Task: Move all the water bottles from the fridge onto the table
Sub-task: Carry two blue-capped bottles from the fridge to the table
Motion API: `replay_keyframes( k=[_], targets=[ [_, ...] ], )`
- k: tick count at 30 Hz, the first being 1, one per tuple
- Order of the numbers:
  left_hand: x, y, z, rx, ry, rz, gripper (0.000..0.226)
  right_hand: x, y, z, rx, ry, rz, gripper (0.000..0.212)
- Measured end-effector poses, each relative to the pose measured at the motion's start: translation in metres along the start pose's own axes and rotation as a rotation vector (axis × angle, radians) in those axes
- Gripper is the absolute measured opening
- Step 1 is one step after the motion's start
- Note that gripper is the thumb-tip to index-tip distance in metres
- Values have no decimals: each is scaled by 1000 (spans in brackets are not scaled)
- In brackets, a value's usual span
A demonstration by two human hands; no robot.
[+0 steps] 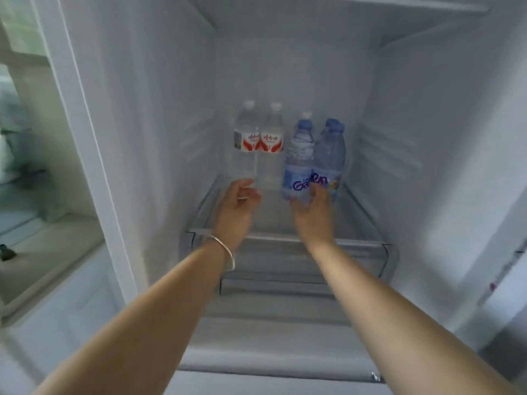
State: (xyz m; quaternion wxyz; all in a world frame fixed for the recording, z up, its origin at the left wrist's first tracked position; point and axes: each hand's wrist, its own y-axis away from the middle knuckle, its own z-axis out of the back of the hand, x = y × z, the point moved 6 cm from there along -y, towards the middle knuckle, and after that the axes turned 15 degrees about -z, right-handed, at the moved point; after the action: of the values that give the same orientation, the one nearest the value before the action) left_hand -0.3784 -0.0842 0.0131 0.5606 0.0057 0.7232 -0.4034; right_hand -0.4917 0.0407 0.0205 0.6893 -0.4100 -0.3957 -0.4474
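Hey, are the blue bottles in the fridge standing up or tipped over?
Upright. The blue bottles stand on the glass shelf, caps on top, beside the red-labelled bottles.

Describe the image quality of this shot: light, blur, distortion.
Head view: soft, even, cool light inside the fridge, no hard shadows or glare; wide-angle bending along the door frame; overall softness, with motion blur on the right hand and the blue-label bottles; the left hand and red-label bottles read slightly sharper.
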Motion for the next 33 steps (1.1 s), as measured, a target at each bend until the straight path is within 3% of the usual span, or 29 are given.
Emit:
replay_keyframes(
  k=[6,11,14,18,23,28,31,33],
  targets=[
    [33,-70,-62,84,12,3,28,-12,-85,6,-147,-60,-49,58],
    [66,-102,-95,116,37,103,49,-19,-121,23,-245,-45,-15,75],
    [71,-119,-114,129,65,38,55,-20,-140,25,-222,-74,-48,87],
    [72,-130,-136,159,113,-52,47,-15,-159,21,-88,-224,-24,38],
    [86,-127,-141,126,109,-45,76,-23,-166,10,22,-283,-54,32],
    [84,-126,-140,82,70,-52,50,-36,-162,4,-45,-344,-72,42],
    [77,-120,-132,105,58,-47,48,-33,-152,2,-52,-363,-87,66],
    [67,-113,-122,110,55,-43,48,-25,-138,4,-61,-356,-82,66]
  ],
)
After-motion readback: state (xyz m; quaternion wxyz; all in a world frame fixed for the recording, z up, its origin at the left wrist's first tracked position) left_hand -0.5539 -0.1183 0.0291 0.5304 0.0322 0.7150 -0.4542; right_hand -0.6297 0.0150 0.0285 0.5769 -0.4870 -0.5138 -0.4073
